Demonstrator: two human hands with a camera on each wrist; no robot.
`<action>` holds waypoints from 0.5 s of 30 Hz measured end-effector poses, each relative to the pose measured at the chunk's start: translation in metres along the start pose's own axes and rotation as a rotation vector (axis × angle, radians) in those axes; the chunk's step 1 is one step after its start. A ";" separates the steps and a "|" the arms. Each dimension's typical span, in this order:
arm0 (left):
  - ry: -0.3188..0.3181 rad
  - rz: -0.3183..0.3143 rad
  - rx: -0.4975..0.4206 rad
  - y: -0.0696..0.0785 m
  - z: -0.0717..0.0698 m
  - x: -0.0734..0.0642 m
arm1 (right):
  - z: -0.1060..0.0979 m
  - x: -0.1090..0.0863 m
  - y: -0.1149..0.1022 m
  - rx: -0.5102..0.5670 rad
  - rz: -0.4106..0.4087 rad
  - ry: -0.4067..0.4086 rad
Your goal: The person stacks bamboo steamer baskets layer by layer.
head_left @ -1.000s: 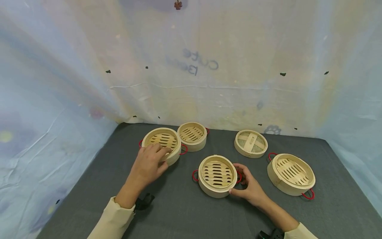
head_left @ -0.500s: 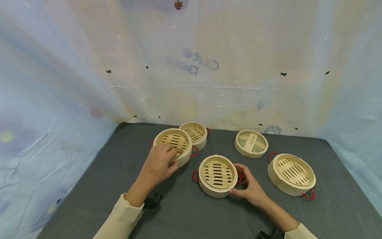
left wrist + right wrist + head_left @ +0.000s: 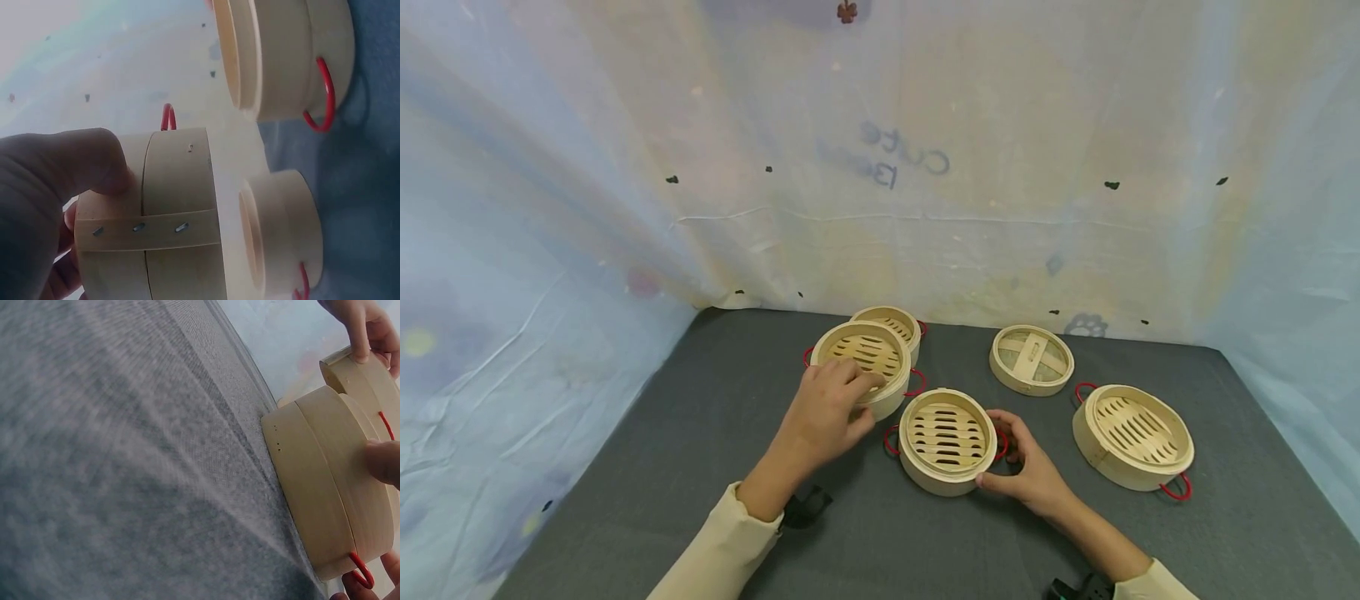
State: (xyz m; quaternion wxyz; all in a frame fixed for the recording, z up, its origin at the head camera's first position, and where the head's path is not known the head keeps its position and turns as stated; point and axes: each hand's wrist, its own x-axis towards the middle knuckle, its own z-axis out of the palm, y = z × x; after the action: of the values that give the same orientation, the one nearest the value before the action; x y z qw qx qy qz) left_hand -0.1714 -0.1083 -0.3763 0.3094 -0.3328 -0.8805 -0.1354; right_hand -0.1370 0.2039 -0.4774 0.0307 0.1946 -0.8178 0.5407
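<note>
My left hand (image 3: 831,408) grips the near rim of a round bamboo steamer basket (image 3: 868,350) with red handles and a slatted base. In the left wrist view its thumb (image 3: 109,165) lies against the wall of that basket (image 3: 181,169), which is raised above the table. A second steamer basket (image 3: 947,437) rests on the table in front, just right of the raised one. Around its right side my right hand (image 3: 1030,471) holds it, thumb at the near wall and fingers behind by the red handle (image 3: 1002,444).
Behind the raised basket stands another steamer basket (image 3: 891,317), partly hidden. A bamboo lid (image 3: 1032,360) lies at the back right. One more steamer basket (image 3: 1131,437) sits farther right. A pale printed curtain (image 3: 970,167) borders the dark table (image 3: 647,500).
My left hand has carried its steamer basket to the right, toward the middle one, covering more of the basket behind. My right hand and its basket have stayed in place.
</note>
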 end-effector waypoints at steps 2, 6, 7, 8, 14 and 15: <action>0.002 0.001 -0.007 0.004 0.000 0.002 | 0.000 0.000 0.000 -0.004 0.010 0.000; 0.002 0.001 -0.022 0.012 0.000 0.005 | -0.001 0.000 0.000 -0.012 0.031 -0.003; 0.002 0.002 -0.026 0.014 0.000 0.005 | -0.001 0.000 0.000 -0.015 0.034 -0.004; 0.002 0.003 -0.028 0.016 0.000 0.006 | -0.002 0.000 0.000 -0.016 0.036 -0.005; 0.013 0.016 -0.043 0.026 0.001 0.009 | -0.002 0.000 0.000 -0.022 0.050 -0.011; 0.014 0.020 -0.047 0.028 0.002 0.009 | -0.002 0.000 -0.001 -0.024 0.053 -0.012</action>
State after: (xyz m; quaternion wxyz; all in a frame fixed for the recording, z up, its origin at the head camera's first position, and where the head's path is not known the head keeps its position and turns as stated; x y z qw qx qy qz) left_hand -0.1587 -0.0826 -0.3710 0.3088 -0.3479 -0.8715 -0.1552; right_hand -0.1370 0.2051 -0.4759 0.0140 0.1755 -0.8294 0.5302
